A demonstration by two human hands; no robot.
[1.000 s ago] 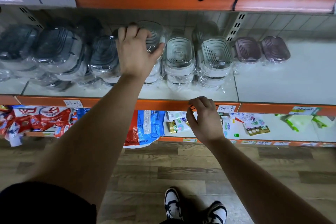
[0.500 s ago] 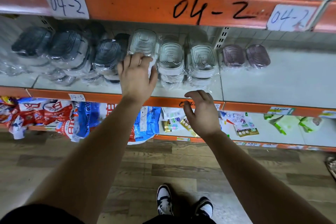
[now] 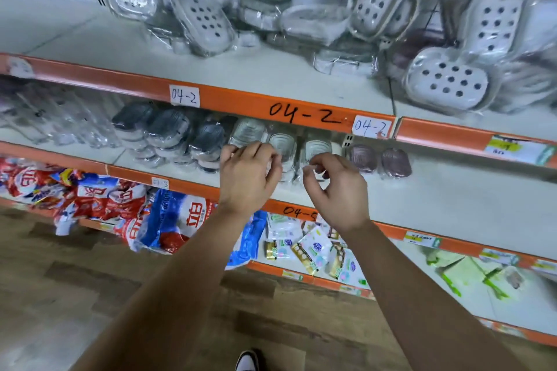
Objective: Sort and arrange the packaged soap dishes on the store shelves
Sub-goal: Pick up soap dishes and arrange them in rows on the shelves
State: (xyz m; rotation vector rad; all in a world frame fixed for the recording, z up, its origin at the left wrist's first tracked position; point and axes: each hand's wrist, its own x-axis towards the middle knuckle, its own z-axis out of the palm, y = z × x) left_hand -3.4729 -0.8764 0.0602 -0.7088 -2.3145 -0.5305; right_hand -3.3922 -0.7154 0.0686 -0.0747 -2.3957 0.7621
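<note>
Head view: both arms reach toward the middle shelf (image 3: 452, 190). The left grip (image 3: 250, 178) hangs in front of the clear wrapped soap dishes (image 3: 283, 141), fingers loosely curled, holding nothing I can see. The right grip (image 3: 337, 190) is beside it, thumb and forefinger bent close together, also with nothing in it. Dark soap dishes (image 3: 168, 129) stand in a row to the left and two purple ones (image 3: 379, 159) to the right. White holed soap dishes (image 3: 446, 81) are heaped on the top shelf (image 3: 211, 69).
</note>
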